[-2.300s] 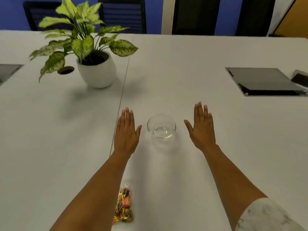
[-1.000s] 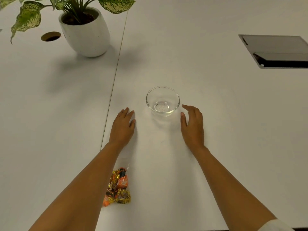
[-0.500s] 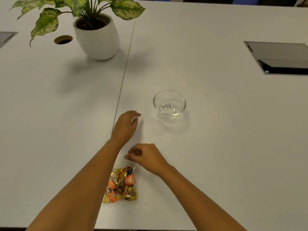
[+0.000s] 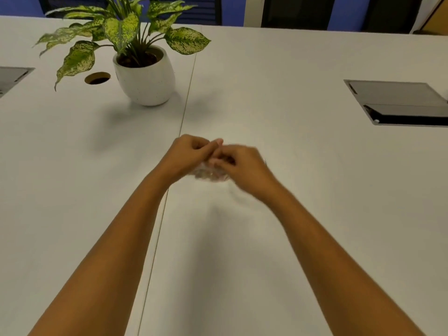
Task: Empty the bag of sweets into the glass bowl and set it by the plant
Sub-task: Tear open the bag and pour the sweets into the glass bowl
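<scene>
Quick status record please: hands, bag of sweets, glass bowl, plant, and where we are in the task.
left hand: fingers curled, meeting the right hand above the table
right hand: fingers curled, blurred by motion
bag of sweets: a blurred clear bundle under the joined hands, apparently pinched by both; open or sealed, cannot tell
glass bowl: not visible, probably hidden behind the hands
plant: white pot, upright, far left of the table seam
table: white
stage: sweets not yet seen in any bowl; nothing set by the plant

Left hand (image 4: 186, 154) and right hand (image 4: 238, 163) meet, fingers curled, over a blurred clear bag (image 4: 210, 174). The plant (image 4: 135, 57) stands far left on the white table (image 4: 278, 98).
</scene>
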The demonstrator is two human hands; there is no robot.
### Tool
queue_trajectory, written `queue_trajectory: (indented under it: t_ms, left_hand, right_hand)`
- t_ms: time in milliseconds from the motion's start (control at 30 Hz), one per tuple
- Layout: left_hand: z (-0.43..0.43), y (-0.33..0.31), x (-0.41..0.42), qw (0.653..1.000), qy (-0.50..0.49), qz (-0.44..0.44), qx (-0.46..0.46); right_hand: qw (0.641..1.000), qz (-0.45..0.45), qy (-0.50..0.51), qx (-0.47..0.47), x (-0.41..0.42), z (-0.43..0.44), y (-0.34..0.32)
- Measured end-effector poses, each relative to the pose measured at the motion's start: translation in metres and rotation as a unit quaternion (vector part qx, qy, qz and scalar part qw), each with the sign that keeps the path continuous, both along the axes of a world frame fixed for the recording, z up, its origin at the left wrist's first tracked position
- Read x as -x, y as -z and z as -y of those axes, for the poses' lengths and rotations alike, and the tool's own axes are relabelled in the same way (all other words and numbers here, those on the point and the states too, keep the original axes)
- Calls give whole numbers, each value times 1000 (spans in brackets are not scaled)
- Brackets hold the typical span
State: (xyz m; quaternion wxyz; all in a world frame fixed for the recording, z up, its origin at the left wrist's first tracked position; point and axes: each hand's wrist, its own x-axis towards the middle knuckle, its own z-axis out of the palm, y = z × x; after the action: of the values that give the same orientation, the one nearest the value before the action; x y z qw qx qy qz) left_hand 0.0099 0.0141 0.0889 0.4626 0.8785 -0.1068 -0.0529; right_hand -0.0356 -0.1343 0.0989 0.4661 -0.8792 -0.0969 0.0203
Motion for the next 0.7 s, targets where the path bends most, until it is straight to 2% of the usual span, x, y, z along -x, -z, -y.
queue_trajectory:
  t_ms: [100,233,467,567,633,700]
  left_hand:
    - [4,-26,-6,998,14,2,55]
    - [12,-38,-15,998,4,11,66]
    - [27,-31,-21,995,-86,45,35]
    - [36,-26,-21,989,-133,32,47]
    - [42,-21,-21,986,-156,16,61]
    - [46,-17,-18,981,-179,7,79]
  right_hand:
    - [998,47,28,15,-26,17,-30]
    - [996,62,35,49,-50,26,-45]
    - [995,71,70,19,-64,30,-39]
    - [987,87,134,-28,-61,27,-32]
    - [978,66,188,-59,-59,29,-27]
    - [976,-8,206,-74,-58,32,-22]
